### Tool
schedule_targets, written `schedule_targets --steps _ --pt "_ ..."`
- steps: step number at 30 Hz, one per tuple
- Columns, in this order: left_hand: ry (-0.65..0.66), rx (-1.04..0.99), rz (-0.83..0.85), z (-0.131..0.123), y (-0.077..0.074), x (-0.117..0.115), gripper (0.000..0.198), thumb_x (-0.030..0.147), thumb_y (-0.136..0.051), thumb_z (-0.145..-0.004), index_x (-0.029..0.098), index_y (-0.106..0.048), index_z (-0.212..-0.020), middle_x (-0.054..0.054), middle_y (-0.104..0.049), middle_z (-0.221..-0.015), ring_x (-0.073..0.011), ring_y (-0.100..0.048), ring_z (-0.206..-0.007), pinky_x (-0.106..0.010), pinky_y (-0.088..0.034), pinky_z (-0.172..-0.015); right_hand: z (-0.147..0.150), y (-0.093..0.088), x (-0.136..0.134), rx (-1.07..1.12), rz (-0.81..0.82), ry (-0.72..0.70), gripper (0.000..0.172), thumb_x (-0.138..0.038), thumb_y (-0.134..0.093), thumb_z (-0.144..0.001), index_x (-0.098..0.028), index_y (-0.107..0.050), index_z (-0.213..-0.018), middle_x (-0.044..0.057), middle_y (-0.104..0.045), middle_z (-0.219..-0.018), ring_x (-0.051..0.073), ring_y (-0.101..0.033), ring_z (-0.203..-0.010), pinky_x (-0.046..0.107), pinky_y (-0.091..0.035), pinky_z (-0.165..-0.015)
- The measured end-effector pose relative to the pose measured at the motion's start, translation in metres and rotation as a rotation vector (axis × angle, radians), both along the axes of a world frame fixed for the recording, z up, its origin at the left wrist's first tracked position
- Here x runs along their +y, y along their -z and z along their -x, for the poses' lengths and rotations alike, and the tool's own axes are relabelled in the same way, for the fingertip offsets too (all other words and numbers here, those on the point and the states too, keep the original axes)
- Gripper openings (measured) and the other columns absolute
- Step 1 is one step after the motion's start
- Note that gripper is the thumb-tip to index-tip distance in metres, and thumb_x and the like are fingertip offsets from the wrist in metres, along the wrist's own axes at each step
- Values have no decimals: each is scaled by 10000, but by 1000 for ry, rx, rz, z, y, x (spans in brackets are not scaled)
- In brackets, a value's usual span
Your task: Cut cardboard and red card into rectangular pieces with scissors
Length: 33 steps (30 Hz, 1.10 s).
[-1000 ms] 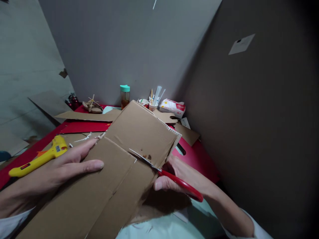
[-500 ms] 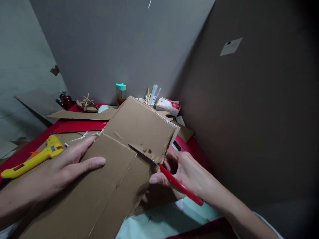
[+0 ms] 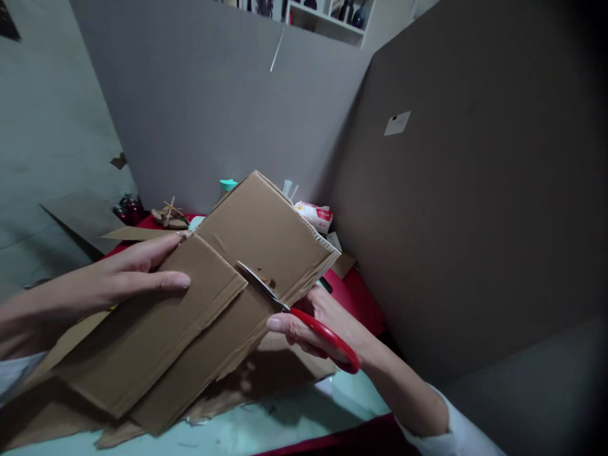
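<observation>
A large brown cardboard sheet (image 3: 199, 297) with fold creases is held up off the desk, tilted. My left hand (image 3: 114, 278) lies on its upper face with fingers stretched out, pressing and holding it. My right hand (image 3: 313, 326) grips red-handled scissors (image 3: 304, 316) at the sheet's right edge; the metal blades are cutting into the cardboard along a crease. The upper right edge of the sheet shows white corrugation.
Grey partition walls (image 3: 451, 190) close in the desk on the back and right. Behind the sheet stand a teal-lidded bottle (image 3: 228, 185), a tissue pack (image 3: 313, 215) and a small wooden model (image 3: 168, 216). More cardboard scraps (image 3: 285, 367) lie underneath on the red and pale green surface.
The cardboard has been lifted and tilted higher, now hiding the yellow glue gun and the cup of sticks. The scissors stay in the cut; the view has tipped upward.
</observation>
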<state>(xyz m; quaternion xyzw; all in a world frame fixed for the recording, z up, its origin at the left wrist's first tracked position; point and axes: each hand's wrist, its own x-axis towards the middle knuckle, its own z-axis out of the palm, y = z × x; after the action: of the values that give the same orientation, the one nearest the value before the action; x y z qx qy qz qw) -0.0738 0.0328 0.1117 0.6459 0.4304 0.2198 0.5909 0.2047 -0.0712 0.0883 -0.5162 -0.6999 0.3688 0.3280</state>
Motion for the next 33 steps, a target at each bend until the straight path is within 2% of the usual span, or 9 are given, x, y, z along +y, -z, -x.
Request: schedule_targets --steps 3,8,12,17,21,24,26,29,33 --pt "29 47 -115 -5 -12 8 792 383 -748 -753 348 -424 -1474 21 -762 -1170 -301 -700 -1077 -343 -590 -853 5 12 4 231 186 -16 451 -542 -724 -802 -199 -525 -587 -41 -484 -465 88 -404 -355 237 -310 -391" --pt "233 203 -334 -11 -26 32 643 351 -604 -886 223 -399 -1482 -58 -623 -1408 -284 -617 -1205 -360 -523 -946 19 38 17 337 185 -1 559 -631 -607 -859 -200 -477 -528 -48 -432 -413 85 -411 -350 230 -306 -385" --pt "274 227 -441 -16 -22 52 632 357 -671 -841 208 -496 -1429 -64 -693 -1299 -299 -619 -1196 -376 -507 -967 25 53 27 415 172 -5 569 -635 -600 -861 -198 -472 -520 -49 -429 -398 78 -394 -359 227 -306 -395" --pt "270 252 -584 -22 -1 72 662 400 -677 -834 245 -489 -1450 -85 -650 -1376 -289 -613 -1216 -364 -506 -962 18 71 32 538 240 -12 567 -630 -595 -851 -187 -511 -508 -38 -425 -383 94 -394 -324 236 -294 -341" --pt "156 297 -766 -25 22 78 607 448 -601 -886 231 -508 -1445 -106 -630 -1399 -316 -598 -1233 -425 -464 -1007 8 85 37 644 278 71 567 -669 -632 -775 -176 -532 -514 -38 -447 -407 81 -384 -298 222 -282 -309" --pt "51 314 -946 -35 42 70 599 503 -529 -922 235 -501 -1457 -101 -511 -1519 -324 -456 -1373 -464 -315 -1140 3 89 39 709 275 139 566 -672 -622 -774 -165 -555 -532 -37 -457 -413 75 -402 -301 208 -292 -313" --pt "15 342 -1035 -45 57 61 649 545 -577 -886 240 -507 -1455 -119 -398 -1592 -346 -326 -1453 -498 -227 -1182 0 89 40 738 289 164 577 -688 -604 -775 -158 -573 -549 -33 -462 -413 80 -413 -300 205 -307 -306" --pt "-4 465 -1185 -57 78 49 745 582 -625 -842 233 -468 -1481 -197 -268 -1633 -394 -253 -1481 -583 -212 -1170 -2 86 38 765 318 187 586 -708 -610 -747 -158 -572 -549 -30 -466 -413 79 -405 -291 201 -313 -284" --pt "-46 577 -1402 -62 95 42 688 513 -544 -920 199 -400 -1515 -234 -232 -1634 -365 -245 -1492 -589 -239 -1165 -1 81 35 780 337 196 590 -719 -631 -724 -157 -579 -551 -30 -458 -404 87 -403 -288 206 -323 -260"
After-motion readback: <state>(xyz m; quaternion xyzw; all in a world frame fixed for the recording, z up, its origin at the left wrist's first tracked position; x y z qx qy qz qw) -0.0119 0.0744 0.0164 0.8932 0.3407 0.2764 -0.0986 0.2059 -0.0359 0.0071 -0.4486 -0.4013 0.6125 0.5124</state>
